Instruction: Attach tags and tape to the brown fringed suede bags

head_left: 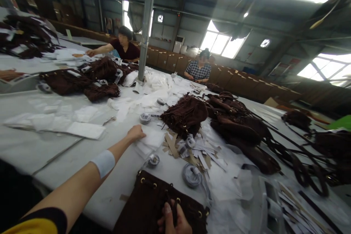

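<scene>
My left hand (pixel 136 133) reaches forward across the table, its fingers curled at the edge of a thin white sheet (pixel 152 138) in a small stack. Nearer to me lies a dark brown drawstring bag (pixel 145 201) with brass eyelets along its top and fringe at its side. My right hand (pixel 175 217) pinches a dark piece of this bag near the eyelets. A wrapped grey strap coil (pixel 191 175) rests just beyond the bag, and a smaller coil (pixel 153 160) sits at its upper corner.
A fringed brown bag (pixel 186 113) and a heap of brown bags with straps (pixel 238 128) lie right of centre. Card strips (pixel 201 151) are scattered beside them. A metal post (pixel 146 25) rises from the table. Two people (pixel 126 45) work across it. More bags (pixel 68 80) lie left.
</scene>
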A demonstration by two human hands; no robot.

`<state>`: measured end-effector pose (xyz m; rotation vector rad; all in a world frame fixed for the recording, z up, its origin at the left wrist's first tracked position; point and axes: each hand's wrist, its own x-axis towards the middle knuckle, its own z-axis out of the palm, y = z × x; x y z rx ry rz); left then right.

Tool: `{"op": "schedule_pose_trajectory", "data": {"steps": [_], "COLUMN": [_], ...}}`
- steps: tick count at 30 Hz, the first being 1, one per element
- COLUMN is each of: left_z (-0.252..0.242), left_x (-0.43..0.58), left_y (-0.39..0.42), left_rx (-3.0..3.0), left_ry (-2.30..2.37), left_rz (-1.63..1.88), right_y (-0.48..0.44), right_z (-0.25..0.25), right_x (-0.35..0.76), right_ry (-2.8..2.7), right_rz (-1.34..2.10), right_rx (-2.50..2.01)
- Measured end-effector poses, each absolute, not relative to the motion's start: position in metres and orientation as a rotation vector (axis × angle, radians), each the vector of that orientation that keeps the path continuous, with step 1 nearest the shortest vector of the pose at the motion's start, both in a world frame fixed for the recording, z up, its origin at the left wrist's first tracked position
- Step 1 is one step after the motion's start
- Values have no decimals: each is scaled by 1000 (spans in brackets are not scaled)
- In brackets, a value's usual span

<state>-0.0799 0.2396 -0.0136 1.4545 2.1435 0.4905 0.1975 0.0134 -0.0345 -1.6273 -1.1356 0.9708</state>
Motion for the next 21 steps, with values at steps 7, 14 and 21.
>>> {"op": "schedule_pose_trajectory", "data": {"steps": [7, 14, 21], "left_z": [10, 54, 40], "left_x": [-61, -53, 13], "left_y": [198, 100, 0], "left_rx": [1262, 1043, 713], "left_ry": [2046, 1484, 723], "left_rz": [908, 1203, 705], "right_y": [5, 0, -4], "right_z": [-19, -5, 4], "right_x": [213, 221, 230], "right_ry": [-1272, -1095, -960], "right_rz": [1258, 1477, 1564], "right_rx": [-1357, -1208, -1268]}}
